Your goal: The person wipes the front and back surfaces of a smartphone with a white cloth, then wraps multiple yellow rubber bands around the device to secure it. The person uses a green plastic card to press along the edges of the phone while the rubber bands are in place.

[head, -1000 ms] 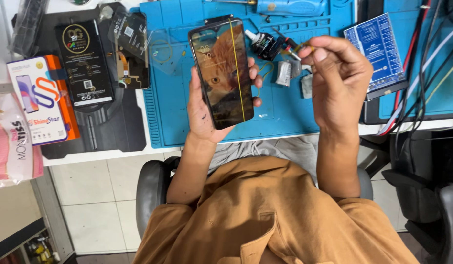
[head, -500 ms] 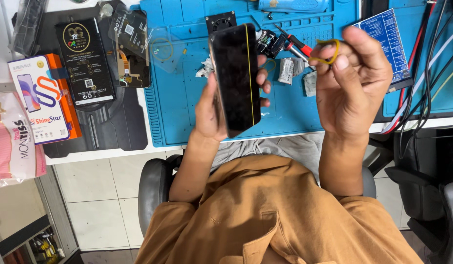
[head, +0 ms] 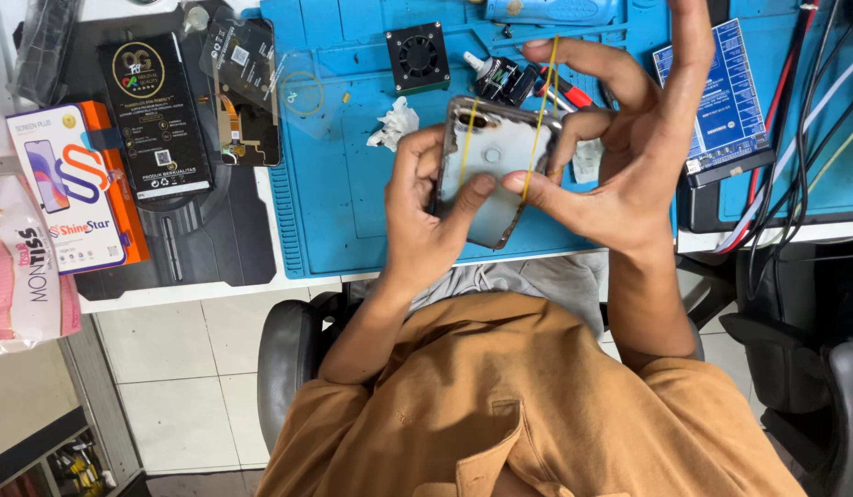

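Both hands are up over the near edge of the blue mat (head: 334, 184), and the phone (head: 493, 170) sits between them, back side up: a pale, glossy, rounded-corner slab with dark scuffed patches near its top edge. The left hand (head: 426, 221) clamps it from the side, thumb pressed flat on the smooth back, fingers wrapped round the far edge. The right hand (head: 620, 156) is spread wide, fingers fanned, stretching a thin yellow rubber band (head: 541, 110) taut across the phone's right half; a second yellow band (head: 467, 138) already lies around the left half. On the ribbed silicone mat beyond the phone stand a small square black fan (head: 417, 55), a crumpled white tissue (head: 394, 122) and a small black bottle with a white tip (head: 497, 78). To the left, on a dark mat, lie a tall black box (head: 155, 115) and a white and orange box (head: 72, 198). A blue circuit board (head: 721, 101) sits right of the hands.
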